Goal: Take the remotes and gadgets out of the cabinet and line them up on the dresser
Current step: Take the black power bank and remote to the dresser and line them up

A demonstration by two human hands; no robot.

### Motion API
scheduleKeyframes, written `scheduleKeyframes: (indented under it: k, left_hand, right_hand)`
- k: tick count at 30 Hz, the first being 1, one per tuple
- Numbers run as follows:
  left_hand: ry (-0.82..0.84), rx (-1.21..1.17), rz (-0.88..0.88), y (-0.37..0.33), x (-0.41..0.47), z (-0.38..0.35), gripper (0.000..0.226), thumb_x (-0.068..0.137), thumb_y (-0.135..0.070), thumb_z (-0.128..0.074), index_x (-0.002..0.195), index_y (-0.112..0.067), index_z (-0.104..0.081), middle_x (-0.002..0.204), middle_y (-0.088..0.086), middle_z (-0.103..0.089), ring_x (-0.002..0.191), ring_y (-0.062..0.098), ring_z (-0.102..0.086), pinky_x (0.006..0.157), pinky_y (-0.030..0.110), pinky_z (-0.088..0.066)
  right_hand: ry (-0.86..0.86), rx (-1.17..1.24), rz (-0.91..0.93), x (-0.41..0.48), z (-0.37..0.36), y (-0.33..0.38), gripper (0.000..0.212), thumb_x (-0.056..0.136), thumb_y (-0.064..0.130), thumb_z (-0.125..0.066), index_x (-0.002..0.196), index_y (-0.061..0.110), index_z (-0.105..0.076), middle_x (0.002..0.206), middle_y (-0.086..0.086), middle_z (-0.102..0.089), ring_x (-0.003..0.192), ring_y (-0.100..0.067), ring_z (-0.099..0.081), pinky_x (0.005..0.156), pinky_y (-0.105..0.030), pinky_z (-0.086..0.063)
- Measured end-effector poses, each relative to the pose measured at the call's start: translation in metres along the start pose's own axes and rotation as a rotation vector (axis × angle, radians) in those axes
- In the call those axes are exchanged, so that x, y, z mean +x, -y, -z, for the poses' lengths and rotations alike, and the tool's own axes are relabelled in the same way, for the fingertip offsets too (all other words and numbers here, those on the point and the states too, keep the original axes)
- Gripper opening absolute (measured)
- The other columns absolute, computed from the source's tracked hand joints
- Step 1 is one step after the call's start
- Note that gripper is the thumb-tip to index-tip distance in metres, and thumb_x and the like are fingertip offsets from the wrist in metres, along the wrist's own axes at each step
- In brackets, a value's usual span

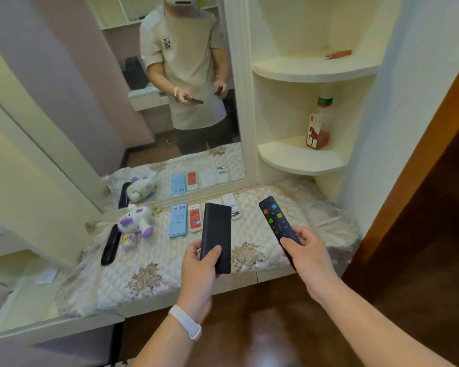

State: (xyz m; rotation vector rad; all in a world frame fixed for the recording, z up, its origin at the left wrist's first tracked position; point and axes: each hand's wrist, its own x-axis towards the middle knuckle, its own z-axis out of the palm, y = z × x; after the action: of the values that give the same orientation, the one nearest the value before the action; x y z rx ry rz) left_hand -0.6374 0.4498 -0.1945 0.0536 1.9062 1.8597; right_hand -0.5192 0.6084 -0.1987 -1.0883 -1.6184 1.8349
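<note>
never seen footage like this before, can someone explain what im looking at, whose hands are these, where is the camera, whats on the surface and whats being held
There is no machine here. A person wears a camera on the head, looking down at both bare hands; the mirror reflects that person. The left hand holds a plain black slab-shaped gadget. The right hand holds a black remote with coloured buttons. On the quilted dresser top lie a blue remote, a red and white remote, white remotes behind, a purple and white toy and a long black item.

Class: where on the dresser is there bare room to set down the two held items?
Free: the cloth right of the white remotes, toward the corner shelves, and the front strip near the edge. Crowded: the back row from the toy to the white remotes.
</note>
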Motion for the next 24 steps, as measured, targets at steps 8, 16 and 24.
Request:
scheduleKeyframes:
  k: [8, 16, 24]
  left_hand:
    - [-0.059, -0.020, 0.033, -0.007, 0.046, -0.067, 0.026, 0.094, -0.009, -0.061, 0.119, -0.010, -0.053, 0.108, 0.011, -0.066, 0.089, 0.023, -0.069, 0.059, 0.027, -0.057]
    - [-0.074, 0.037, 0.031, 0.000, 0.104, -0.083, 0.023, 0.093, -0.010, -0.062, 0.113, -0.015, -0.054, 0.106, 0.010, -0.065, 0.094, 0.027, -0.067, 0.073, 0.036, -0.057]
    - [-0.026, 0.061, 0.168, 0.031, 0.191, -0.096, 0.028, 0.092, -0.011, -0.062, 0.118, -0.011, -0.052, 0.108, 0.011, -0.064, 0.095, 0.026, -0.066, 0.083, 0.043, -0.057]
  right_hand:
    - [0.055, 0.013, -0.051, 0.066, 0.026, 0.011, 0.021, 0.091, 0.004, -0.057, 0.096, 0.024, -0.064, 0.081, -0.005, -0.065, 0.066, -0.014, -0.055, 0.047, -0.019, -0.040]
    - [0.041, -0.021, -0.096, 0.124, 0.018, 0.002, 0.018, 0.091, 0.007, -0.057, 0.097, 0.023, -0.064, 0.087, -0.006, -0.070, 0.071, -0.016, -0.061, 0.057, -0.027, -0.046]
    - [0.009, -0.134, -0.220, 0.199, -0.013, -0.014, 0.017, 0.091, 0.004, -0.054, 0.100, 0.014, -0.063, 0.075, -0.009, -0.064, 0.063, -0.019, -0.056, 0.054, -0.030, -0.044]
